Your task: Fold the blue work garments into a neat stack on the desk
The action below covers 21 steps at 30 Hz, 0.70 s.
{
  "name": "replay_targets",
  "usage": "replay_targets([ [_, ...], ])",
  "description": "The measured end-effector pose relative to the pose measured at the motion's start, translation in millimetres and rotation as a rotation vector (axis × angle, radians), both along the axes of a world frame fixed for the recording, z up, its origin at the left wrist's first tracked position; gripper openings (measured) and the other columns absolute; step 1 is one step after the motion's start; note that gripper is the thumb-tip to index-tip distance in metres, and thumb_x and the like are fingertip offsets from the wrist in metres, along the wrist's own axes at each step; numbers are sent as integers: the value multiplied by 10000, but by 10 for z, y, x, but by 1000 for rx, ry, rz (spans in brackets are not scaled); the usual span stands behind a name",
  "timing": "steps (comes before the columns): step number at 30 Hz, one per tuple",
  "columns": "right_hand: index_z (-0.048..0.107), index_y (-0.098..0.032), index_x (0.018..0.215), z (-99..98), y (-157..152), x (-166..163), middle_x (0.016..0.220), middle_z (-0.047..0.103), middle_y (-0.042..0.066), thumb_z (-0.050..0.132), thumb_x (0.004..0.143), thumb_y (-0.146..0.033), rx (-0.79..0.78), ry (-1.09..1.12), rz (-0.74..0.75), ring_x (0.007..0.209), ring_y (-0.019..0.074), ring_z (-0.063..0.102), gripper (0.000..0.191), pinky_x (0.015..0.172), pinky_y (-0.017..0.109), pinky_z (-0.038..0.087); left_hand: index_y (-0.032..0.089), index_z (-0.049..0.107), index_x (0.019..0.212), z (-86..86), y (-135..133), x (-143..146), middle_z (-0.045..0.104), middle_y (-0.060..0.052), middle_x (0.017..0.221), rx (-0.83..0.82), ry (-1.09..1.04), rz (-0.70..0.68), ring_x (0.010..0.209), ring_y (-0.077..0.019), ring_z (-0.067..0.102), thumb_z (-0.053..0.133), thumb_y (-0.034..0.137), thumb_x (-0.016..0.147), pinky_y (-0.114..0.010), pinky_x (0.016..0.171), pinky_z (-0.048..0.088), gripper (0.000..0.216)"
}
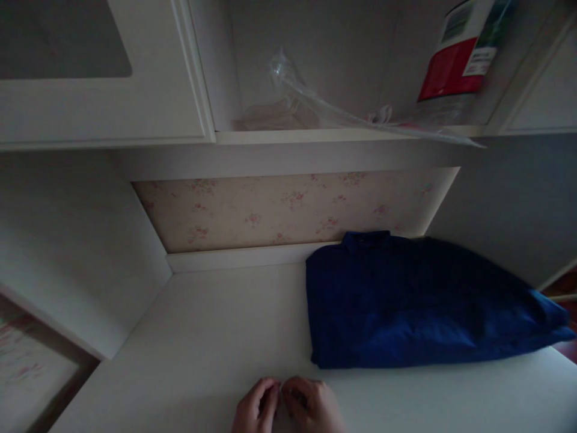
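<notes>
Just right of the fingers (288, 394): folded shirt (406, 300).

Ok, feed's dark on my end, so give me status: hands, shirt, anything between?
Left hand and right hand together at desk front edge, fingers curled, nothing seen held. Folded blue shirt lies apart, right of them. Nothing between.

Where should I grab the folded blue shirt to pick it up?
Probably at the near folded edge of the dark blue folded cloth shirt, coming from the front. It lies flat on the white wooden tabletop, collar toward the wall, so a hand can slide under that thick edge.
</notes>
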State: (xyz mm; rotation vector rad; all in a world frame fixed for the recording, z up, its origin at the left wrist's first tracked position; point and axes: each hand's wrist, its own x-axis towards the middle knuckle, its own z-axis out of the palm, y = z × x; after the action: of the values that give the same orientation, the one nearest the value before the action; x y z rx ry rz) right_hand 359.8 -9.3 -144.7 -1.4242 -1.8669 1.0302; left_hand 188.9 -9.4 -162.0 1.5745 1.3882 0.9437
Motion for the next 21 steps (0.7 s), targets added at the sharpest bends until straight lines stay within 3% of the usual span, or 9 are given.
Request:
replay_targets([
  [5, 721, -239, 896, 26, -22, -24, 829, 753, 30, 463, 869, -290, 18, -109, 11, 738, 161, 695, 264, 616, 204, 418, 237, 712, 894, 44, -6, 10, 767, -68, 907, -3, 13, -5, 837, -196, 713, 480, 591, 883, -212, 764, 549, 423],
  [21, 706, -250, 862, -30, -26, -34, 805, 743, 14, 487, 872, -262, 38, -183, 0, 728, 156, 686, 220, 596, 207, 378, 246, 708, 914, 48, -23, 16, 766, -59, 921, 28, 0, -38, 848, -191, 714, 483, 525, 911, -213, 769, 541, 358],
])
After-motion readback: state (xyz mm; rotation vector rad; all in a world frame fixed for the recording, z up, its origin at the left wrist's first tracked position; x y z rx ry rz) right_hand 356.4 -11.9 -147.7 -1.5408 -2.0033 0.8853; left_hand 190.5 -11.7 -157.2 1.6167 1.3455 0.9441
